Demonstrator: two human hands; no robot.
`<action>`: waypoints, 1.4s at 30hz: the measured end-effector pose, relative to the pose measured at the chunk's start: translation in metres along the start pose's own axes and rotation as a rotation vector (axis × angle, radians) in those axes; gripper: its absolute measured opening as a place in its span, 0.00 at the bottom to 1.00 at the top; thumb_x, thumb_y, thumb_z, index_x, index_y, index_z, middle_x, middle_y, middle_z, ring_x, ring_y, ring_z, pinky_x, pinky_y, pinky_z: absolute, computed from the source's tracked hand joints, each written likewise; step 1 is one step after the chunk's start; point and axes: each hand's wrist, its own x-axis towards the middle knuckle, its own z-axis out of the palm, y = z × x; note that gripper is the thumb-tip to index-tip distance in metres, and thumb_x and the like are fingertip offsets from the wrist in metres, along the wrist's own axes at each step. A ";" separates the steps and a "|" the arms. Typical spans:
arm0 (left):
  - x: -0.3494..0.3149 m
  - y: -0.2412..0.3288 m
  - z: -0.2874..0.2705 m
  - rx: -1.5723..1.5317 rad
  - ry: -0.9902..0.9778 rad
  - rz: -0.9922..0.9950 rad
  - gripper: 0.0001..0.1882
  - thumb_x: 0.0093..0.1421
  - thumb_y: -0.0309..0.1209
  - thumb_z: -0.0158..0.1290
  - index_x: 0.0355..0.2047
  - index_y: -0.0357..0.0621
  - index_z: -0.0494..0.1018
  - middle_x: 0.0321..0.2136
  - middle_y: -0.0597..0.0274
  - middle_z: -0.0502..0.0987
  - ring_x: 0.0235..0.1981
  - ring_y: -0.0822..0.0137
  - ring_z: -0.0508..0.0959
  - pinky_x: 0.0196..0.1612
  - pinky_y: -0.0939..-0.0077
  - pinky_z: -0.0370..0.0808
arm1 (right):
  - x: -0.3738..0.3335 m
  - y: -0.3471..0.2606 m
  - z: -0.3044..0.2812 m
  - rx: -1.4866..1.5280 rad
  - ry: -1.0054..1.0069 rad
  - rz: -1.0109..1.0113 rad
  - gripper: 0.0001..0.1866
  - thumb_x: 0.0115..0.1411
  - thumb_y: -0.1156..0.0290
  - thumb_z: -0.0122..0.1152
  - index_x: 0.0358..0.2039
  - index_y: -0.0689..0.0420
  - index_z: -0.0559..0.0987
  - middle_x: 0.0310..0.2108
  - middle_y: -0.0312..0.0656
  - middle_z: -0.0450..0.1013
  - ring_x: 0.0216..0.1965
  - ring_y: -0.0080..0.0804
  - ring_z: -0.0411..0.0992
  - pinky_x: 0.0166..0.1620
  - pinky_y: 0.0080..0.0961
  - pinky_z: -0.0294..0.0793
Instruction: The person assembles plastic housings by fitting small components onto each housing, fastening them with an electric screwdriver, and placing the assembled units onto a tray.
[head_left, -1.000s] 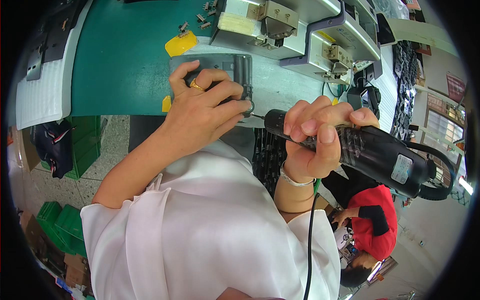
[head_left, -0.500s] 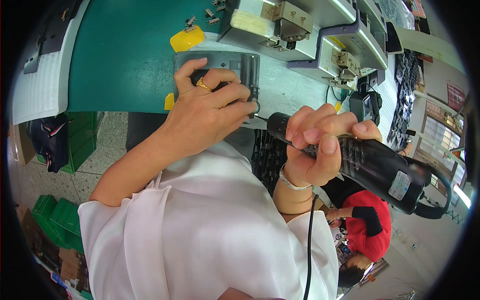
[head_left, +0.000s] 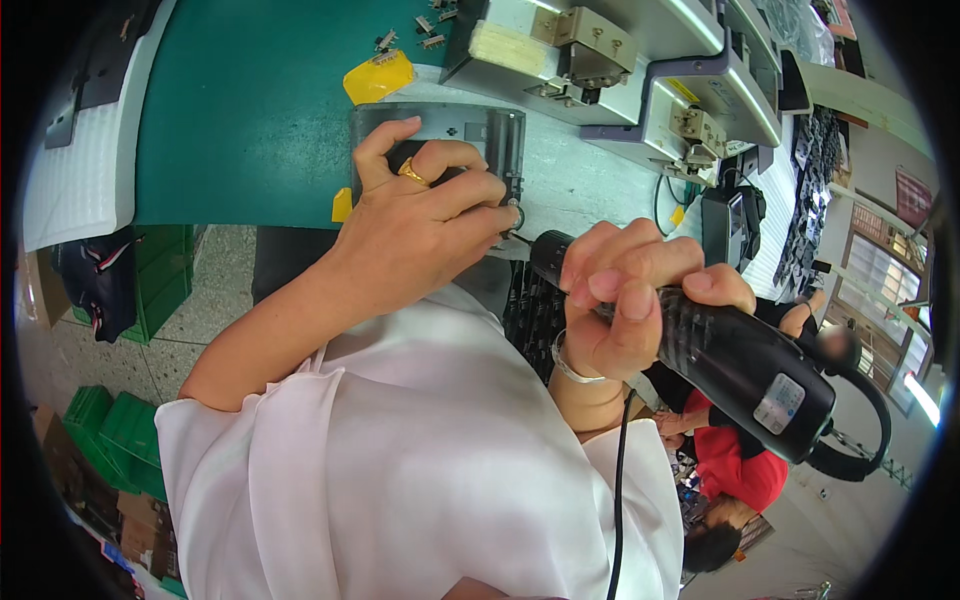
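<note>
Along the near edge of the green table [head_left: 240, 120], presses a grey plastic case [head_left: 455, 125] flat with the left hand [head_left: 430, 210], with fingers half bent and spread over the top; cannot see the thumb, so cannot tell any pinch there. With the right hand [head_left: 630, 290], closed fully around the barrel, holds a black power screwdriver [head_left: 725, 355], with the thin bit [head_left: 520, 239] directed to the near right corner of the case, just beside the left fingertips. Cannot tell real contact of bit and case.

Risks a slip of the bit onto these fingertips, because of the slanted tool and so little gap. Risks also a slide or tilt of the case, from a strong push so close to the table edge. Could catch the black cable [head_left: 619, 490], hanging near the right forearm, by a wide elbow swing.

To the left of the case, has wide open room. Behind, has less, because of a yellow piece [head_left: 380, 77] and small metal parts [head_left: 433, 42]. To the right, has a pale strip [head_left: 565, 165] before the metal boxes [head_left: 620, 108]. Toward the lower right, has free air for drawing back the tool.
</note>
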 end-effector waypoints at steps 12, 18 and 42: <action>0.004 0.005 -0.003 0.049 0.012 0.033 0.13 0.45 0.32 0.65 0.34 0.55 0.79 0.34 0.76 0.74 0.44 0.69 0.71 0.57 0.52 0.50 | 0.008 -0.010 -0.029 0.082 0.154 -0.006 0.24 0.58 0.74 0.63 0.50 0.50 0.60 0.20 0.39 0.69 0.18 0.30 0.66 0.22 0.30 0.73; 0.007 0.007 -0.004 0.055 0.014 0.050 0.13 0.45 0.32 0.65 0.33 0.56 0.79 0.33 0.76 0.74 0.44 0.70 0.72 0.58 0.53 0.49 | 0.063 -0.021 -0.077 -0.132 0.371 -0.490 0.21 0.59 0.77 0.52 0.51 0.52 0.60 0.20 0.41 0.68 0.17 0.28 0.66 0.19 0.28 0.73; 0.007 0.009 -0.003 0.100 -0.009 0.045 0.13 0.44 0.33 0.66 0.33 0.56 0.80 0.34 0.76 0.74 0.45 0.70 0.72 0.58 0.53 0.49 | 0.095 -0.013 -0.084 -0.266 0.315 -0.382 0.20 0.55 0.83 0.55 0.46 0.61 0.60 0.19 0.45 0.71 0.15 0.28 0.69 0.22 0.27 0.75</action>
